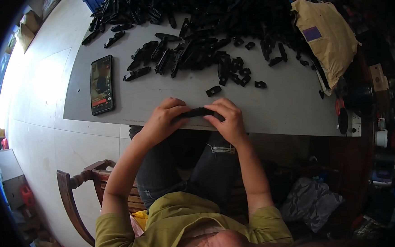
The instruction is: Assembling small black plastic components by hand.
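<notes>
My left hand [163, 119] and my right hand [226, 117] together grip one long black plastic part [197, 112] at the near edge of the grey table [278, 105]. Each hand closes on one end of it, fingers curled over the top. A large heap of similar black plastic parts [209, 14] covers the far half of the table. Smaller loose black pieces [213, 91] lie just beyond my hands.
A smartphone [102, 84] with a lit screen lies on the table's left side. A tan padded envelope [330, 38] rests at the right. A blue crate [92, 0] stands at the far left. A wooden chair [75, 194] is under me, a grey bag [308, 202] on the floor at right.
</notes>
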`<state>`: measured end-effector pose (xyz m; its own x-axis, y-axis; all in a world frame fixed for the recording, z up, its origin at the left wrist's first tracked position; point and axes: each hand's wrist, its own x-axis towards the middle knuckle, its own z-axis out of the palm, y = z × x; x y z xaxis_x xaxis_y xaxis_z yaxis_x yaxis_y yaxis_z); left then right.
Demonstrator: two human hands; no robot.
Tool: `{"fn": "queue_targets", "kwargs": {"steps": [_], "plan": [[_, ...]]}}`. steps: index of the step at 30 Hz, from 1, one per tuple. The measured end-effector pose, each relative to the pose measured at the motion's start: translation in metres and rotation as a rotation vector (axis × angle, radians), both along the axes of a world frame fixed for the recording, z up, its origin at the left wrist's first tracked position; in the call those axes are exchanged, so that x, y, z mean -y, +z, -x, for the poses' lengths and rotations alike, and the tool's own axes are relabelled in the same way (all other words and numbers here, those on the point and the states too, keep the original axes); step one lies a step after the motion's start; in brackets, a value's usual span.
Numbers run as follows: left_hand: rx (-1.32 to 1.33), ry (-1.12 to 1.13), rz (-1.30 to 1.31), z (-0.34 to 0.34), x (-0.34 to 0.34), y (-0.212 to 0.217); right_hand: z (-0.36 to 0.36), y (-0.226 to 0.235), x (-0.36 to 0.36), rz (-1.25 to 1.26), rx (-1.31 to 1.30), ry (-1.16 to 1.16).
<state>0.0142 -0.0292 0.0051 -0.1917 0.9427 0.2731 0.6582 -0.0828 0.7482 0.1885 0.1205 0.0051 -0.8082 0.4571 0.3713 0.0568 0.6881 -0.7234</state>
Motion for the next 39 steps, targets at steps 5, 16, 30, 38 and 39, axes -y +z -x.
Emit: {"fn": "queue_targets", "kwargs": {"steps": [5,16,30,38,39], "plan": [[0.060,-0.032,0.020,0.008,-0.003,0.001,-0.002,0.010,-0.009,0.049,0.118,0.077],[-0.063,0.255,-0.022,0.033,-0.034,0.006,0.016,0.010,-0.016,-0.329,0.083,-0.152],[-0.207,0.065,-0.056,0.006,-0.001,0.005,0.009,0.001,0.003,0.514,-0.032,-0.056],[0.144,0.044,0.033,0.013,0.001,0.004,0.012,0.014,-0.006,-0.105,0.171,0.066],[0.125,-0.005,-0.001,0.016,-0.001,0.005,0.013,0.014,-0.007,-0.107,0.173,0.062]]}}
